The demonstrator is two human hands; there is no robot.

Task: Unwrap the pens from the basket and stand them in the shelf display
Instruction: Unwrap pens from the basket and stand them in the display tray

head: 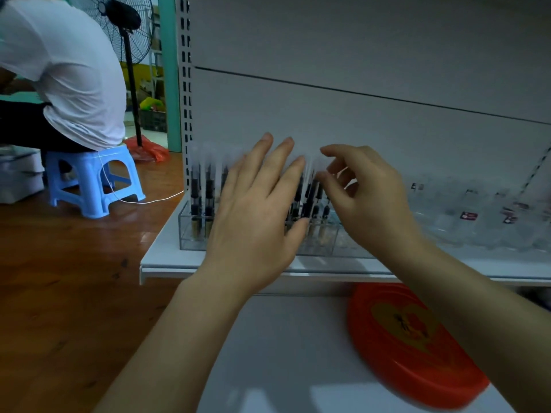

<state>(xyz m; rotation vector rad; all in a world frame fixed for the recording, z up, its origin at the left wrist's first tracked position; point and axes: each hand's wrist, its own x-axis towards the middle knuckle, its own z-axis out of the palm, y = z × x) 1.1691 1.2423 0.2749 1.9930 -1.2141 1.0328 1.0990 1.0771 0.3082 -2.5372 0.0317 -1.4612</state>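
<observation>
- The clear acrylic display box (190,231) stands at the left front corner of the white shelf (167,257), just inside the shelf's front edge; the shelf surface to the right of the box carries a row of clear, glassy packets (477,216) with small labels.
- The pens (201,192), dark barrels in clear sleeves, stand upright in the box; two show plainly at its left end and several more lean between the hands, the rest hidden or blurred, so I cannot count them.
- The left hand (253,219) is spread flat with straight fingers in front of the box, covering its middle.
- The right hand (366,198), over the right part of the box, has fingers loosely curled; it seems to hold nothing.
- Below the box, a round orange plastic basket (402,347) lies on a lower white ledge.
- Left of the box, one blue plastic stool (95,183) with a seated person stands on open wooden floor.
</observation>
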